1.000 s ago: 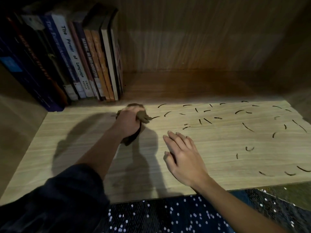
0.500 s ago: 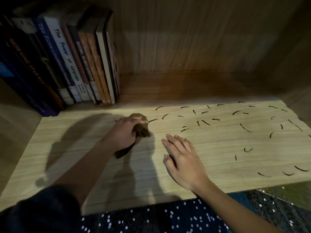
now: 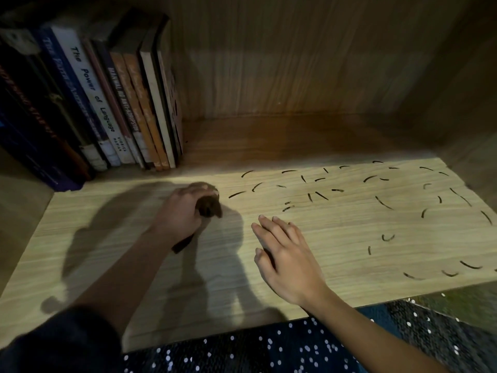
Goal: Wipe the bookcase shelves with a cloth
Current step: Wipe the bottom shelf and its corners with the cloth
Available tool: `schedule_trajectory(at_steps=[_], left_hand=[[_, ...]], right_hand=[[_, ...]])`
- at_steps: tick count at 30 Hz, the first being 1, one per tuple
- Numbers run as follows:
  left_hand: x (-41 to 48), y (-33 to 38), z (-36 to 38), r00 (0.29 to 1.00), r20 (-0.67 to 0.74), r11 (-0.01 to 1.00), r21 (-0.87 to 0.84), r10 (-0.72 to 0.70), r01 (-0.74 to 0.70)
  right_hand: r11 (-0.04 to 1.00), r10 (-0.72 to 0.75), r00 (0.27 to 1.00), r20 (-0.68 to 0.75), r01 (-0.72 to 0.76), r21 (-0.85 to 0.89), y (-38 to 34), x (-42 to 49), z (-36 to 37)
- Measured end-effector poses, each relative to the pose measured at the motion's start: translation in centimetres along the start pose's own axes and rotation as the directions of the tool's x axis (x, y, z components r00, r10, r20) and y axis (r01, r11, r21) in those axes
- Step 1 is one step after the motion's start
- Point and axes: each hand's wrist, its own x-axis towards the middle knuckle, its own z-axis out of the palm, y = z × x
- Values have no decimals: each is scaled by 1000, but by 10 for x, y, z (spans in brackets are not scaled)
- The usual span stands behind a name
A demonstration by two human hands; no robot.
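Note:
A light wooden bookcase shelf (image 3: 336, 254) fills the view. My left hand (image 3: 183, 211) is closed around a bunched brown cloth (image 3: 208, 207) pressed on the shelf, left of centre. A tail of the cloth pokes out under my wrist. My right hand (image 3: 287, 258) rests flat on the shelf with fingers spread, holding nothing. Several short dark curved marks (image 3: 317, 195) are scattered over the shelf's right half, the nearest just right of the cloth.
A row of upright books (image 3: 107, 103) stands at the back left of the shelf. The wooden back panel (image 3: 295, 63) and right side wall (image 3: 473, 117) close it in. Dark dotted fabric (image 3: 269, 348) lies below the front edge.
My left hand with the cloth has slid a little toward me and to the right, nearer the dark marks. My right hand has stayed in place.

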Motion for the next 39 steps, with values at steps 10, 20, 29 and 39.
schedule_trajectory(at_steps=[10,20,29,39], left_hand=[[-52,25,12,998,-34,993,-99,59,-62],[12,33,21,991,-19,991,38,-129,130],[-13,28,21,995,30,994,55,92,-94],[-7,15,9,960,148,970,12,237,-242]], right_hand=[[1000,0,999,-47,0,-5,2,-2,4],[1000,4,1000,-11,-4,-15,1,-1,-1],[1000,-2,999,-42,1,-19,0,-2,1],[1000,0,999,-32,0,-2,2,-1,2]])
